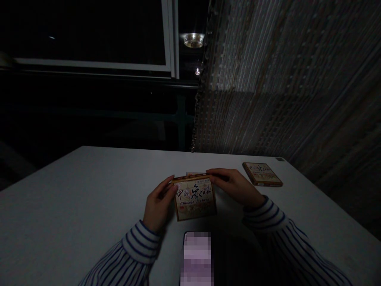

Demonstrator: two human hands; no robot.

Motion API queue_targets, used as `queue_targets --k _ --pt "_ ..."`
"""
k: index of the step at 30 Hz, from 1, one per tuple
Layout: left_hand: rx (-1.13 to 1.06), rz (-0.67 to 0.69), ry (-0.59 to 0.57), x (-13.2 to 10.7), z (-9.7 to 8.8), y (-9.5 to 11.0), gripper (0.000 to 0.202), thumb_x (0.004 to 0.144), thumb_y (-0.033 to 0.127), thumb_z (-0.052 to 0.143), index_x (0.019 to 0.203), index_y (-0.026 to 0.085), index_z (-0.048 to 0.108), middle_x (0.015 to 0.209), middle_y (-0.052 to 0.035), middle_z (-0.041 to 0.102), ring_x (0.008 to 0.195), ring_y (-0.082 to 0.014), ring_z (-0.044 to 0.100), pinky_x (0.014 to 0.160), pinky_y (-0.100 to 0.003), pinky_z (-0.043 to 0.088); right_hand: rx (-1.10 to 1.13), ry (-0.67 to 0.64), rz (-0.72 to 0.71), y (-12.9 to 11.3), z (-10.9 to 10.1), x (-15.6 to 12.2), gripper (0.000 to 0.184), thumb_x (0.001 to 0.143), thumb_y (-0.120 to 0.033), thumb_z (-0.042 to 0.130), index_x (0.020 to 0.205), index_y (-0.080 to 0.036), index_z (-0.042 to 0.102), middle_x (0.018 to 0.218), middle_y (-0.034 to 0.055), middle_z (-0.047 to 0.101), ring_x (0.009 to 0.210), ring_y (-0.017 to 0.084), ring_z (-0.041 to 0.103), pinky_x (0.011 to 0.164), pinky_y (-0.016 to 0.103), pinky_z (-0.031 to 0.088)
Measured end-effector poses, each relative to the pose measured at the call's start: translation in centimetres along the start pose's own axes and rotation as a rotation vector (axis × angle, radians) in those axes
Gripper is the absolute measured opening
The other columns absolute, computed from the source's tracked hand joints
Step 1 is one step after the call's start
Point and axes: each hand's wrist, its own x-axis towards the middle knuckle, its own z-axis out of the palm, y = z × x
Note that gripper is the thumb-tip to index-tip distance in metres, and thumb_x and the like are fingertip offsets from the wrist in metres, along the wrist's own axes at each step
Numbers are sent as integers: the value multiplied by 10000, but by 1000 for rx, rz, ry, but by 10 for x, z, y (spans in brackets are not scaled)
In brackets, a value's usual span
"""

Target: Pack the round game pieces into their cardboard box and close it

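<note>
A flat Chinese chess box (pixel 195 202) is tilted up over the white table, its printed front facing me. My left hand (pixel 159 202) pinches its upper left corner between thumb and fingers. At the upper right corner, my right hand (pixel 232 184) grips the box the same way, fingers along the top edge. A sliver of something pale and flat shows just behind the top edge; I cannot make out what it is. Both sleeves are striped blue and white.
Another Chinese chess box (pixel 263 174) lies flat at the right on the white table (pixel 89 206). A phone (pixel 197 258) with a blurred screen is near me. Behind the table hangs a string curtain (pixel 247 79), left of it a dark window (pixel 89 31).
</note>
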Motion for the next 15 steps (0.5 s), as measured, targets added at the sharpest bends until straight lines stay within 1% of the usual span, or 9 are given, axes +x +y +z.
queue_targets --k 4,9,12,15 --pt "-62 -28 4 2 -1 -3 506 638 361 647 1084 153 534 900 -73 662 826 -189 610 717 -298 485 62 1 42 2 3 0 284 786 -255 486 1052 -187 560 998 42 626 927 158 573 843 329 457" --pt "-61 -64 58 6 -6 -4 552 610 404 658 1082 145 535 797 -62 676 720 -176 622 677 -296 487 195 -54 139 10 9 -1 410 770 -271 514 1158 -158 447 986 72 625 884 152 595 778 303 491" --pt "-78 -75 86 8 -8 -5 546 616 401 656 1084 149 534 757 -56 675 695 -167 625 698 -300 480 157 -74 156 16 12 -2 444 760 -292 531 1171 -155 434 997 86 621 879 163 596 760 310 493" --pt "-120 -87 111 9 -8 -7 536 625 379 656 1092 149 528 744 -57 672 695 -166 626 709 -309 481 92 -98 161 17 15 -3 444 751 -299 541 1162 -158 455 950 82 635 836 169 607 721 310 498"
